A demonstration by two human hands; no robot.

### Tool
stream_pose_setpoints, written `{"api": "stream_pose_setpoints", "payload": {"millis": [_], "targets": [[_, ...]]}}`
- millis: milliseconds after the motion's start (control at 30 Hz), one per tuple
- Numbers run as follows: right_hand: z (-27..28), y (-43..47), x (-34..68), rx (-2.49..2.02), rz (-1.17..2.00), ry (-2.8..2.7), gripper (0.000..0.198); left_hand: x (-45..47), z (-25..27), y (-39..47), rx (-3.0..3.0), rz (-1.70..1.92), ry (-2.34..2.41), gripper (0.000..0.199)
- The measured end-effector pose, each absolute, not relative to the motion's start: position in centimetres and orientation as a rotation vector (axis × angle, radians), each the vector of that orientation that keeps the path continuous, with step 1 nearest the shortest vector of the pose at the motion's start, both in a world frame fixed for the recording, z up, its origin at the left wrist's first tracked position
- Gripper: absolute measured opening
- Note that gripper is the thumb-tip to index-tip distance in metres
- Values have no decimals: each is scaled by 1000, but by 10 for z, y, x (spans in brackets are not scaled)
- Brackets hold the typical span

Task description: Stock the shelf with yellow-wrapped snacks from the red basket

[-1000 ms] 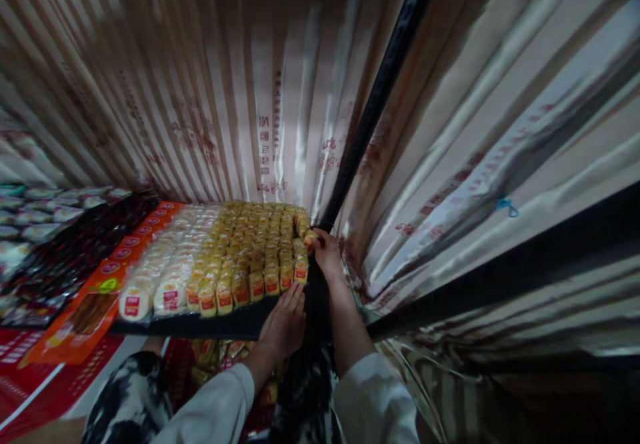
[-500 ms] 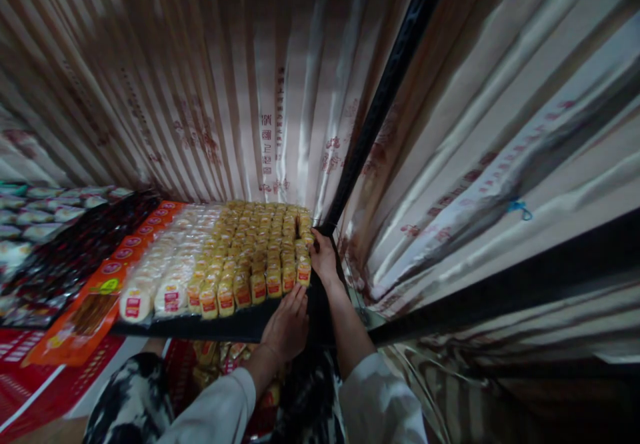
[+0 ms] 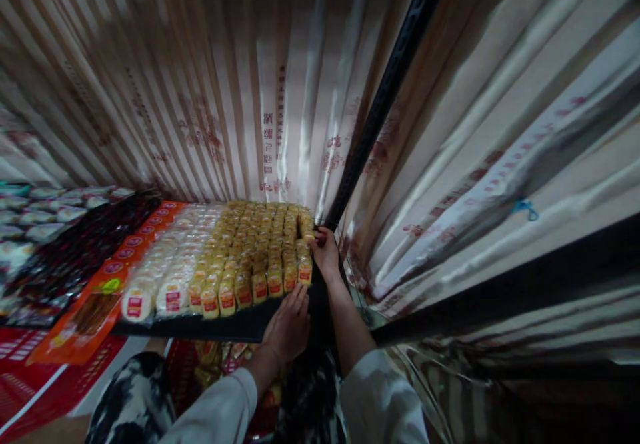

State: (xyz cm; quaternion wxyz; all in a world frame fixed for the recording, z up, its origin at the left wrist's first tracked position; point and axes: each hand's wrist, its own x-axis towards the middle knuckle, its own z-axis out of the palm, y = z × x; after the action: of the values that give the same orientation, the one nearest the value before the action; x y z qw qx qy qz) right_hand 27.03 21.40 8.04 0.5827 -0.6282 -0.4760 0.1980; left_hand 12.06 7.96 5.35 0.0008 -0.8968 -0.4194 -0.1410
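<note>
Rows of small yellow-wrapped snack packets (image 3: 260, 251) with red labels stand packed together on a black shelf (image 3: 235, 327). My right hand (image 3: 327, 254) is at the right side of the outermost row, its thumb and forefinger bent around a yellow packet (image 3: 307, 239) there. A narrow dark gap runs beside that row toward the back. My left hand (image 3: 287, 324) is at the shelf's front edge, fingers stretched out, with the tips against the lower front of the corner packet (image 3: 305, 272). The left palm is turned away from view.
Left of the yellow rows lie white round packets (image 3: 173, 296), an orange bag (image 3: 97, 304) and dark shiny packs (image 3: 85, 251). A black upright post (image 3: 373, 137) rises at the shelf's right corner. Pleated printed curtains (image 3: 225, 117) hang behind. A red basket (image 3: 55, 377) stands below left.
My right hand has shifted slightly, its fingers now bent closer around the side of the outer row. My left hand stays almost still; the view has moved a little.
</note>
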Motion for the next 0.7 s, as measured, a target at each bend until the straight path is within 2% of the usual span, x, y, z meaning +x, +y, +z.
{"api": "stream_pose_setpoints", "payload": {"millis": [200, 333, 567, 700], "targets": [[82, 213, 270, -1460, 392, -1278, 18, 122, 55, 80, -2803, -421, -1282, 45], [86, 207, 269, -1421, 373, -1334, 21, 122, 55, 80, -2813, -387, -1282, 46], [91, 197, 269, -1461, 514, -1314, 28, 122, 52, 81, -2812, -378, -1277, 48], [86, 191, 267, -1443, 532, -1285, 38, 121, 52, 79, -2788, -394, -1306, 46]]}}
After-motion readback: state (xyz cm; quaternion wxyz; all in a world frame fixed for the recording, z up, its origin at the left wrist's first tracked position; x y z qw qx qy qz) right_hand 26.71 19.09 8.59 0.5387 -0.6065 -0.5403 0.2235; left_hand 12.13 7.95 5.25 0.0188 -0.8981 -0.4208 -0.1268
